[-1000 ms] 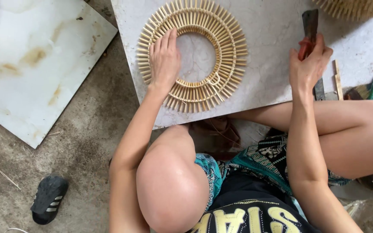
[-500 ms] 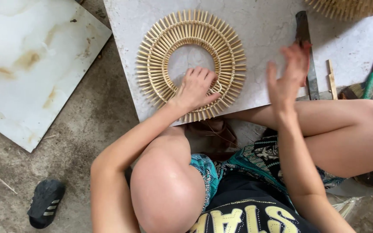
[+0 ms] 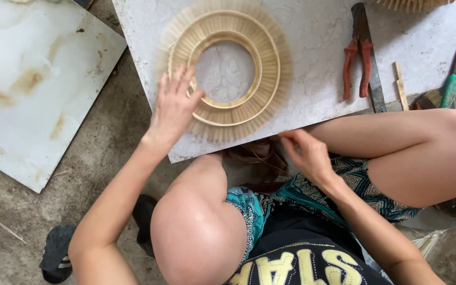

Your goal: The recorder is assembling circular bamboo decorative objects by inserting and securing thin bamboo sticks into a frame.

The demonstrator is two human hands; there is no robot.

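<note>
A round ring woven from pale bamboo slats (image 3: 270, 63) lies flat on a white marble slab (image 3: 317, 31) and looks motion-blurred. My left hand (image 3: 174, 108) rests on its lower left rim with fingers spread. My right hand (image 3: 306, 154) hangs near the slab's front edge above my lap, fingers loosely curled, nothing visible in it. Red-handled pliers (image 3: 357, 66) lie on the slab to the right of the ring.
A long dark blade (image 3: 370, 63) lies under the pliers. A small wooden stick (image 3: 400, 87) and a green-handled tool (image 3: 454, 79) sit further right. A second stained white slab (image 3: 32, 84) lies at left on the concrete floor; a dark sandal (image 3: 56, 253) at lower left.
My left hand slid around the ring to its left rim and the ring has turned. My right hand left the pliers on the slab and came down to my lap.
</note>
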